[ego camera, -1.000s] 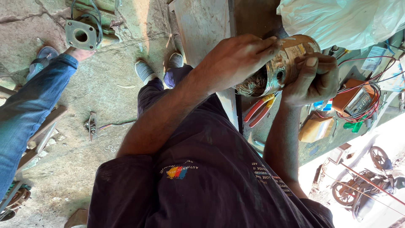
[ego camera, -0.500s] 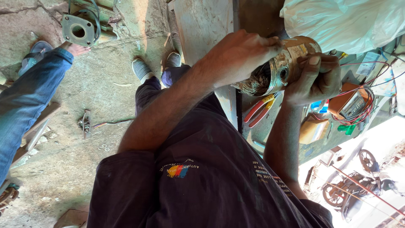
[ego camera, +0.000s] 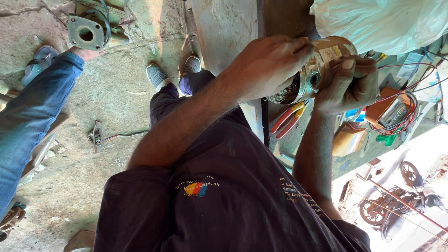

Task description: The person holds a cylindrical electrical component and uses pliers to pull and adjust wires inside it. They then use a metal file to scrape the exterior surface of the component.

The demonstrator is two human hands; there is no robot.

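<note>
Your left hand (ego camera: 270, 65) is closed over the top rim of the small round motor body (ego camera: 322, 70), fingers curled across its edge. Over the last second it has slid only slightly further along the casing. Your right hand (ego camera: 350, 84) has kept its grip on the other end, thumb pressed on the paper-wrapped side, so I judge the work is still in the same hold, not moving on. The motor body is raised between both hands above the grey counter (ego camera: 224, 32), not resting on it. It is a dull metal cylinder with copper wire windings showing at the open end under your left palm (whether the fine strands are loose or tied is hard to tell). Red-handled pliers (ego camera: 287, 120) lie just below, with an orange meter (ego camera: 389, 109) further right.
</note>
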